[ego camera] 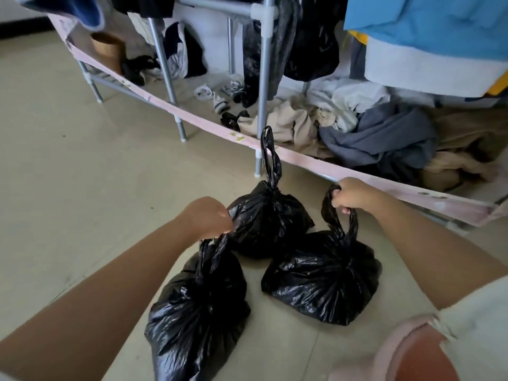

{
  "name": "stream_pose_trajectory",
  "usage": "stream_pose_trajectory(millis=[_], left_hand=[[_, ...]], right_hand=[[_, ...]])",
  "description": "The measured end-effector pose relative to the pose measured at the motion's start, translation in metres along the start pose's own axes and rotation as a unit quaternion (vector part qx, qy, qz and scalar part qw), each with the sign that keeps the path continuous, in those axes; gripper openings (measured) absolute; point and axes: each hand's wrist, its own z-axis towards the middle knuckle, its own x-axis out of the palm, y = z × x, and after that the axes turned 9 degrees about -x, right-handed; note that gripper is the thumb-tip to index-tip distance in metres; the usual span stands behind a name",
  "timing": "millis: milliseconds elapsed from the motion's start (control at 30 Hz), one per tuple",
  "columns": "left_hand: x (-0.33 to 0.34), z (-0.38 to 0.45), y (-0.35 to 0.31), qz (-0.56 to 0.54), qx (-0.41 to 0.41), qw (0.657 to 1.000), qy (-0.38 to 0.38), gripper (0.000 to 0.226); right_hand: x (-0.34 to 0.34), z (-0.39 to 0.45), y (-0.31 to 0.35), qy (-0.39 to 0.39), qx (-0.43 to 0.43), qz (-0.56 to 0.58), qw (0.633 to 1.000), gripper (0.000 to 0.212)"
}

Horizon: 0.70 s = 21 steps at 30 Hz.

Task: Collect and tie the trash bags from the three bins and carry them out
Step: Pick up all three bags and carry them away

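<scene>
Three tied black trash bags sit close together on the floor (68, 166), just before the pink edge of the clothes rack (176, 108); bare floor lies to the left. The left hand (209, 217) grips the near bag (198, 306) by its handles, the right hand (350, 195) grips the right bag (321, 281). The far bag (266, 221) stands unheld between them, its loops upright.

Three black bags sit on the floor (68, 166) before the rack (264, 86): a near bag (195, 312), a far bag (268, 224) closest to the rack, and a right bag (324, 281). Two hands: the left hand (206, 218) grips the near bag, the right hand (350, 195) the right one. One wooden bin (108, 52) stands on the rack's shelf.
</scene>
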Motion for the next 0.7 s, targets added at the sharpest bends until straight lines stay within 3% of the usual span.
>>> stream_pose_trajectory(millis=[100,200,333,433,500,600,700], left_hand=[[-0.006,0.009,0.001,0.022,-0.036,0.998,-0.045,0.019],[-0.009,0.018,0.005,-0.003,-0.053,0.996,-0.073,0.027],[-0.008,0.026,0.017,-0.090,-0.077,0.991,-0.063,0.024],[-0.004,0.031,0.029,-0.121,-0.082,0.987,-0.066,0.024],[-0.002,0.034,0.034,-0.120,-0.073,0.988,-0.065,0.023],[0.000,0.032,0.040,-0.124,-0.073,0.987,-0.066,0.022],[-0.002,0.029,0.046,-0.117,-0.074,0.988,-0.069,0.025]], right_hand=[[0.000,0.015,0.038,0.011,-0.186,-0.157,0.970,0.032],[0.009,0.052,0.062,-0.078,-0.270,-0.176,0.943,0.040],[0.029,0.096,0.081,-0.155,-0.162,0.069,0.972,0.058],[0.036,0.119,0.086,-0.079,-0.074,0.174,0.979,0.086],[0.037,0.128,0.085,-0.043,-0.053,0.206,0.976,0.091],[0.038,0.132,0.083,-0.013,-0.049,0.196,0.979,0.072],[0.038,0.120,0.086,-0.032,-0.088,0.118,0.989,0.021]])
